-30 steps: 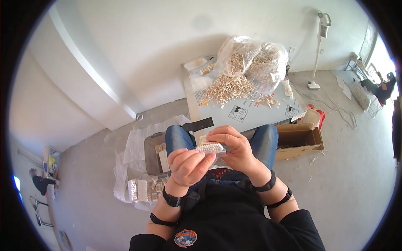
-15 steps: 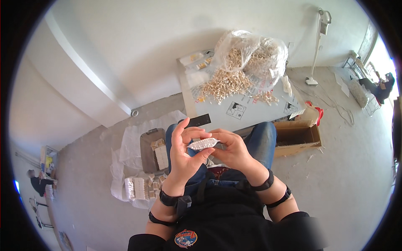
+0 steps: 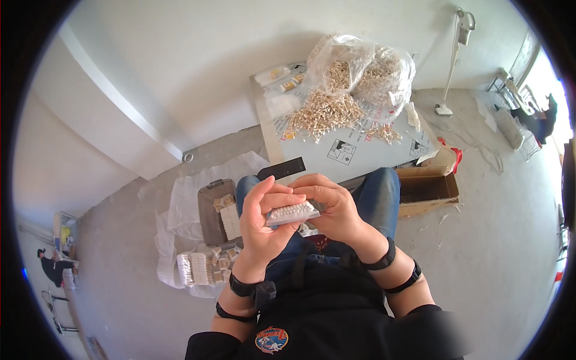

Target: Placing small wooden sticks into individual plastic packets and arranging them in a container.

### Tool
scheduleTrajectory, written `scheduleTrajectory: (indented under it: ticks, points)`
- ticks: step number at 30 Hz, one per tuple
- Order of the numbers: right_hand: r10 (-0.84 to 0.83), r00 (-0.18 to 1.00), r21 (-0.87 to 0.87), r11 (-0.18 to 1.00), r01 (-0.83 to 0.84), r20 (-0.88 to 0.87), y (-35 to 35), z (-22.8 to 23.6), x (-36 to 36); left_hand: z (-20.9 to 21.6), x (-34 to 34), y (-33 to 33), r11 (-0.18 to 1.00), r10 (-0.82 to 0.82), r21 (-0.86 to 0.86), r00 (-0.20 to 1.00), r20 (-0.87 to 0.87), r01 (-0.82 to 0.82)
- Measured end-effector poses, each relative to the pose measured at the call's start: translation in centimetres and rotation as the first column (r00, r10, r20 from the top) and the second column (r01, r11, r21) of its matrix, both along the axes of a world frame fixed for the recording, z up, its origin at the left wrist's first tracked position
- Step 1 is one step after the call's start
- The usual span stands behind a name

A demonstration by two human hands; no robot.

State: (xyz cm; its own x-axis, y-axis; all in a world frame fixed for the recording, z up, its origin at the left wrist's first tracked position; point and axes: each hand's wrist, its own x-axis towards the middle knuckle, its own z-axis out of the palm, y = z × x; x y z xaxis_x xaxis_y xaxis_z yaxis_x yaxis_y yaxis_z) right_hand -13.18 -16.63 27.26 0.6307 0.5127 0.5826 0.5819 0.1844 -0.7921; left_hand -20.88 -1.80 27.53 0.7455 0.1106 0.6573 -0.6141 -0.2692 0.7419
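In front of my lap, both hands hold a small clear pack of cotton swabs (image 3: 294, 212), its rows of white tips facing up. My left hand (image 3: 261, 219) grips the pack's left end, thumb below and fingers along its far side. My right hand (image 3: 335, 209) pinches the right end, fingers bent over the far edge. Beyond them, a heap of loose cotton swabs (image 3: 327, 115) lies on a low board-topped table (image 3: 315, 155). Behind the heap, large clear bags (image 3: 387, 81) hold more swabs.
A black flat object (image 3: 282, 168) lies at the table's near edge. Left of my legs stand a grey bin (image 3: 206, 197) and stacked swab packs (image 3: 197, 268) on plastic sheeting. An open cardboard box (image 3: 420, 207) sits right. People (image 3: 53, 269) are at the far sides; a stick vacuum (image 3: 453, 72) leans behind.
The pack has tilted, so more of its rows of tips and its clear near edge show. My right fingers have shifted over its far edge. The view has moved slightly.
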Motion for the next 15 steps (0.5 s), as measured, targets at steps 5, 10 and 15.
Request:
scheduleTrajectory:
  ticks: [5, 10, 15]
  points:
    - [0.022, 0.999, -0.021, 1.0, -0.022, 0.024, 1.0, 0.6, -0.8, 0.3, -0.7, 1.1, 1.0, -0.002, -0.03, 0.999, 0.048, 0.003]
    - [0.03, 0.998, -0.111, 0.993, -0.036, -0.053, 1.3, 1.4, -1.5, 1.5, -1.4, 1.3, 0.972, -0.068, -0.224, 0.998, 0.013, 0.069]
    - [0.055, 0.996, -0.115, 0.991, -0.063, -0.071, 2.0, 1.6, -1.4, 1.5, -1.4, 1.7, 0.937, -0.098, -0.34, 0.994, -0.041, 0.078]
